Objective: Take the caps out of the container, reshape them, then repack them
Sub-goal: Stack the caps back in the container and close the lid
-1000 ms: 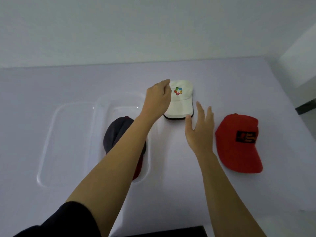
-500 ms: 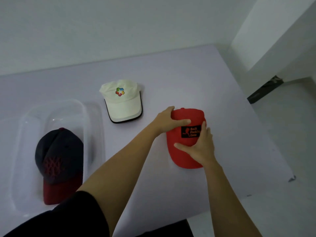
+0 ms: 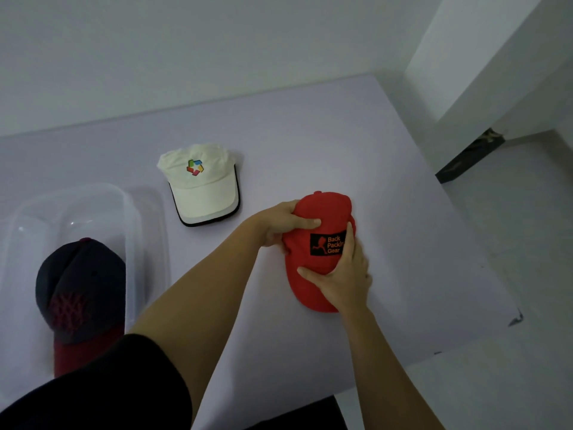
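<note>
On the desk (image 3: 310, 135), right of the clear container (image 3: 133, 212), the left hand (image 3: 279, 225) and right hand (image 3: 344, 277) clasp the red cap (image 3: 328, 209) from opposite sides, probably to round out its crown; the dark cap (image 3: 80, 283) lies in the container.

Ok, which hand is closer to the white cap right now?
Left. The left hand grips the red cap on the side facing the white cap; the right hand holds its opposite side, farther away.

left hand (image 3: 279, 226): arm outstretched, thumb atop red cap (image 3: 325, 206), fingers curled at its edge | right hand (image 3: 344, 274): clasps cap's front, thumb across, forefinger raised alongside
</note>
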### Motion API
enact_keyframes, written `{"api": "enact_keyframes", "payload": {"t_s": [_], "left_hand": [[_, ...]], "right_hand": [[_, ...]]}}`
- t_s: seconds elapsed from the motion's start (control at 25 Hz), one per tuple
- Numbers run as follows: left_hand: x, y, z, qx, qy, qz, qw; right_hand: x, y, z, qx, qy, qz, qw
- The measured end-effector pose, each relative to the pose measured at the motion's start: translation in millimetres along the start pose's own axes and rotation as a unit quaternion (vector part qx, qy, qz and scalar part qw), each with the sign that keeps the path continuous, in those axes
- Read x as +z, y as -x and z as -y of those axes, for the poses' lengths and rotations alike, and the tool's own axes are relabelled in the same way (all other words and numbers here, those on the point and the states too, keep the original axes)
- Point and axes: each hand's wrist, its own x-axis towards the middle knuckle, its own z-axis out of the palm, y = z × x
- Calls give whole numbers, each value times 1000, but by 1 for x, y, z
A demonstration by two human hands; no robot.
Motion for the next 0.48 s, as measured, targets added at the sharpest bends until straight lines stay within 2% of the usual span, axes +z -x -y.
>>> {"api": "enact_keyframes", "payload": {"t_s": [0.12, 0.28, 0.48], "left_hand": [[-12, 20, -9, 34, -18, 12, 999], [-58, 81, -26, 97, -43, -14, 994], [-154, 196, -20, 150, -79, -72, 983]], "right_hand": [[1, 11, 19, -11, 0, -47, 999], [11, 30, 84, -64, -10, -108, 992], [50, 77, 193, -162, -43, -112, 979]]}}
